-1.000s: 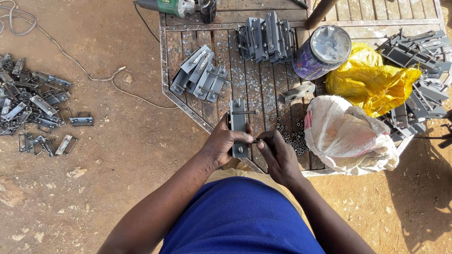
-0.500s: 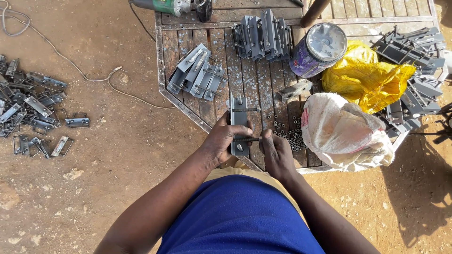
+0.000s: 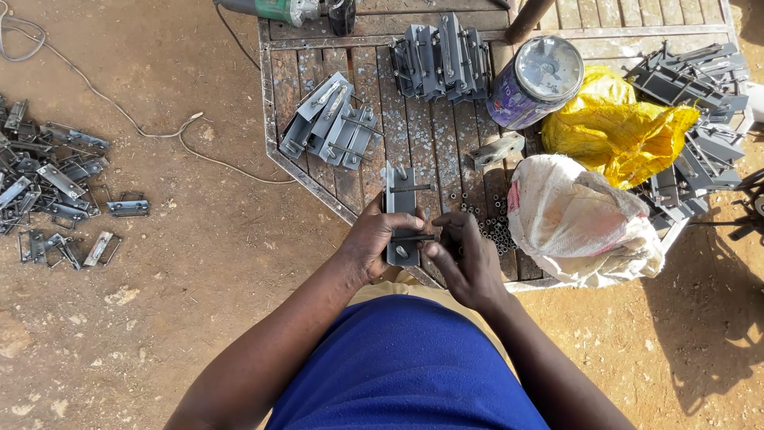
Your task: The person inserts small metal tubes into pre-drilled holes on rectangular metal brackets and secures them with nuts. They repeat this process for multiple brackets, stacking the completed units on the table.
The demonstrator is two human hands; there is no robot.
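Centre of frame, near edge of slatted metal worktop (image 3: 446,151): grey steel latch plate (image 3: 400,209), held upright along the slats. Left hand (image 3: 374,243) closed around the plate's lower left edge, thumb over its face. Right hand (image 3: 465,259) closed in a pinch on a thin steel rod (image 3: 415,236) lying crosswise on the plate's lower part; second rod visible across the plate higher up. Judged stiff, fairly heavy for its size, hard-edged, not fragile; bare metal likely slippery where smooth, with possibly sharp cut edges. Best grip judged along the long side edges, clear of the rod guides; rod best taken at its free end. Small metal bushes (image 3: 489,223) scattered just right of the hands. Further finished plates stacked at upper centre (image 3: 442,52) and upper left of the worktop (image 3: 330,123). Purple tin (image 3: 533,84) lying on its side, yellow plastic bag (image 3: 621,131) and white woven sack (image 3: 581,223) on the right, touching one another. Dark metal parts (image 3: 692,95) piled at far right. Green angle grinder (image 3: 282,9) at top edge, cable (image 3: 135,119) trailing over bare earth. Loose pile of similar plates (image 3: 52,183) on the ground at left of frame.
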